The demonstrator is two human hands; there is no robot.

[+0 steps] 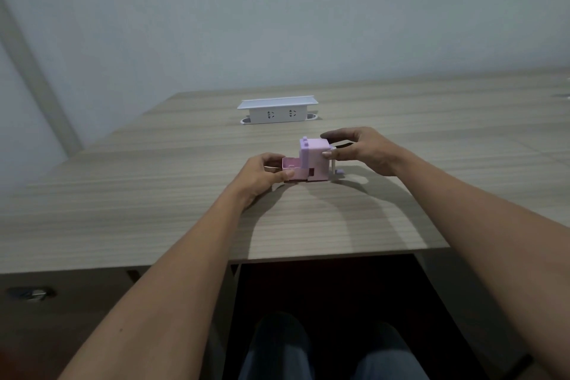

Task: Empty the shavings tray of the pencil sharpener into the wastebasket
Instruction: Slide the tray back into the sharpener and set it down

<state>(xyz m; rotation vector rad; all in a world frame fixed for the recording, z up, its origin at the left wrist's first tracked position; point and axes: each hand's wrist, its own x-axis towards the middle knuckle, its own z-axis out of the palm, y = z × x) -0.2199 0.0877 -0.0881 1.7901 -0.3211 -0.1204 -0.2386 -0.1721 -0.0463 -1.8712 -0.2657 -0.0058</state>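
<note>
Your counter (154, 194) runs wide and bare to your 9 o'clock and 3 o'clock, with its near edge just below your forearms and dark knee space under it at 6 o'clock. Open surface lies all around the work, so you have free room on every side.

Your left hand (262, 174) is closed narrowly on the shavings tray (291, 167), thumb on its near side and fingers curled round its left end. The tray sticks out part way from the left face of the pencil sharpener (315, 159), still seated in the body; you cannot tell what lies inside it.

Your right hand (361, 148) grips the sharpener body, fingers arched over the top rear and thumb against the right face, just above the crank handle (337, 170). The pink and lilac sharpener stands upright on the counter, dead ahead at 12 o'clock.

Beyond it, well apart at 12 o'clock, a white socket box (277, 111) stands raised from the counter. Nothing stands between it and your hands.
</note>
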